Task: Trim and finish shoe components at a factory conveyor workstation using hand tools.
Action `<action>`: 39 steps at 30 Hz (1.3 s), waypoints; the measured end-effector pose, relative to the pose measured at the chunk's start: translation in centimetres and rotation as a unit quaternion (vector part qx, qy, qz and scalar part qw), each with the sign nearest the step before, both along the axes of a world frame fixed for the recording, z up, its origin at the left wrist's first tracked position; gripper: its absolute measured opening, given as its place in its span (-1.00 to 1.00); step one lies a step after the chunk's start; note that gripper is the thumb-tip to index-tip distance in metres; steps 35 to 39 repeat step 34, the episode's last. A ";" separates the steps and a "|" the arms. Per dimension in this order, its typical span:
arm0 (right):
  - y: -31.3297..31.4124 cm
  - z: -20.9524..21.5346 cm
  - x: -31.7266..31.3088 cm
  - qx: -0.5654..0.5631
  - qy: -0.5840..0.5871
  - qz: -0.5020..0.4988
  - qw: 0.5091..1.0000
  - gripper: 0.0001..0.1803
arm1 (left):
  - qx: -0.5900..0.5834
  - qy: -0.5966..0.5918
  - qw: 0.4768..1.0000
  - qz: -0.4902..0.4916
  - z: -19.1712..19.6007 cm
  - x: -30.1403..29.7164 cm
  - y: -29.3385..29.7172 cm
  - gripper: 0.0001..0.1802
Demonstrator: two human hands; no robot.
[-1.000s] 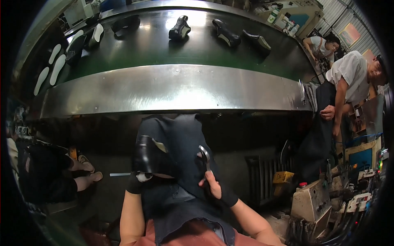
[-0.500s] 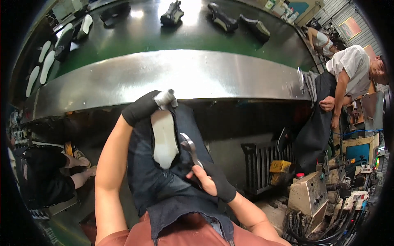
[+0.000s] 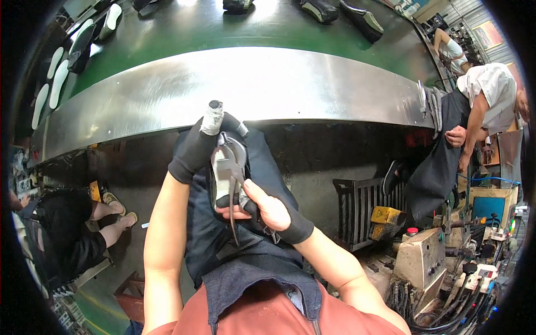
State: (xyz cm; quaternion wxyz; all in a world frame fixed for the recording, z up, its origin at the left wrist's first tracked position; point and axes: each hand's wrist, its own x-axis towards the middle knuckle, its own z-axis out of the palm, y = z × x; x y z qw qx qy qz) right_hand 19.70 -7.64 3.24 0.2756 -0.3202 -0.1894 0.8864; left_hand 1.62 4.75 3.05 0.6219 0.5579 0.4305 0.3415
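Observation:
Sole side up, a dark shoe (image 3: 219,172) with a pale insole rests on my lap. My left hand (image 3: 202,142), in a black fingerless glove with white tape round the fingers, is closed on its far end. A pair of metal pincers (image 3: 239,157) is in my right hand (image 3: 268,207), which wears a black wrist cover. Their curved jaws lie over the far part of the shoe, close to my left fingers; whether they grip the edge I cannot tell. The handles point back toward me and cover part of the insole.
Ahead runs a metal bench edge (image 3: 268,84) with a green belt (image 3: 223,42) behind it, carrying several shoes and white insoles (image 3: 58,84). Beside a slatted black rack (image 3: 357,215), a machine with a red button (image 3: 412,230) stands at right. People work at both sides.
The pincers have moved left and away from me, from beside the shoe to over it. My left taped fingers have turned upward. The view has shifted, so the bench sits higher.

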 end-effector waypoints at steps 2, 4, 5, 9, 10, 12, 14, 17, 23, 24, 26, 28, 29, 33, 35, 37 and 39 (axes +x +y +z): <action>-0.7 -1.0 0.3 0.029 -0.001 -0.033 0.999 -0.39 | 0.061 -0.024 0.997 0.027 0.2 0.5 -0.5 -0.15; -0.6 -0.9 1.6 0.100 -0.031 0.003 0.994 -0.40 | 0.050 0.001 0.998 0.029 0.4 0.5 -0.9 -0.20; -0.2 -0.1 1.6 0.104 -0.043 0.000 0.994 -0.42 | 0.048 -0.004 0.998 0.027 0.5 0.5 -1.0 -0.22; 1.0 0.5 1.0 0.089 -0.079 0.029 0.993 -0.40 | 0.060 0.007 0.998 0.029 1.8 1.0 -1.2 -0.26; 0.7 1.3 0.7 0.090 -0.078 0.029 0.992 -0.40 | 0.063 -0.004 0.998 0.027 1.7 0.9 -1.1 -0.26; 0.0 2.2 0.3 0.144 -0.222 0.007 0.964 -0.44 | 0.073 -0.008 0.997 0.021 1.9 1.1 -1.1 -0.26; -1.1 0.7 -0.3 0.244 -0.331 -0.026 0.911 -0.48 | 0.081 -0.017 0.997 0.012 1.6 1.5 -0.8 -0.26; -1.2 -4.8 -4.1 0.440 -0.417 -0.247 0.756 -0.69 | 0.092 -0.066 0.994 -0.008 1.6 2.5 -0.3 -0.35; -3.9 -3.1 0.1 0.560 -0.501 0.223 0.620 -0.72 | 0.129 -0.155 0.975 -0.091 0.8 -0.8 -2.4 -0.02; -5.1 -3.7 1.1 0.554 -0.500 0.228 0.625 -0.72 | 0.115 -0.164 0.977 -0.069 2.0 -0.3 -4.8 0.06; -8.3 -4.8 2.6 0.604 -0.356 0.029 0.713 -0.49 | 0.031 -0.087 0.996 0.023 2.8 0.8 -9.2 0.14; -10.3 -5.1 3.9 0.618 -0.372 0.076 0.689 -0.55 | 0.067 -0.047 0.996 -0.027 2.5 0.4 -11.1 0.10; -11.0 -5.2 4.2 0.638 -0.390 0.115 0.654 -0.56 | 0.079 -0.049 0.995 -0.022 2.7 0.3 -11.6 0.05; -11.4 -5.6 4.6 0.659 -0.396 0.131 0.625 -0.50 | 0.105 -0.094 0.990 -0.020 1.2 0.3 -12.2 -0.08; -11.4 -5.7 4.5 0.662 -0.393 0.134 0.624 -0.50 | 0.106 -0.093 0.990 -0.016 1.2 0.1 -12.4 -0.08; -11.4 -5.7 4.5 0.662 -0.393 0.134 0.624 -0.50 | 0.106 -0.093 0.990 -0.016 1.2 0.1 -12.4 -0.08; -11.4 -5.7 4.5 0.662 -0.393 0.134 0.624 -0.50 | 0.106 -0.093 0.990 -0.016 1.2 0.1 -12.4 -0.08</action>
